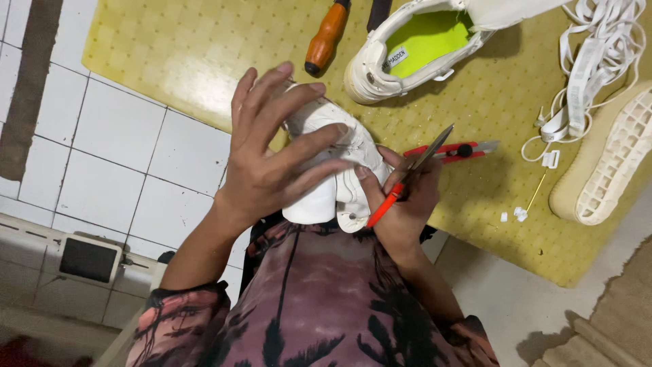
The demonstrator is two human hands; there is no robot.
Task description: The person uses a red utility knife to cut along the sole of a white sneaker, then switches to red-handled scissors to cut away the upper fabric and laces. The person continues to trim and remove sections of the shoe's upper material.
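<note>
My left hand (pixel 275 146) lies over a white shoe upper (pixel 339 170), fingers spread across its top, holding it against my lap. My right hand (pixel 401 204) grips a pair of orange-handled scissors (pixel 407 175) and also steadies the shoe's right side; the blades point up and to the right, away from the shoe. The lower part of the shoe is hidden by both hands.
A yellow cutting mat (pixel 204 61) lies on the white tile floor. On it are another white shoe upper with a green insole (pixel 414 47), a wooden-handled tool (pixel 326 37), a red utility knife (pixel 462 151), white laces (pixel 591 61) and a cream sole (pixel 611 163).
</note>
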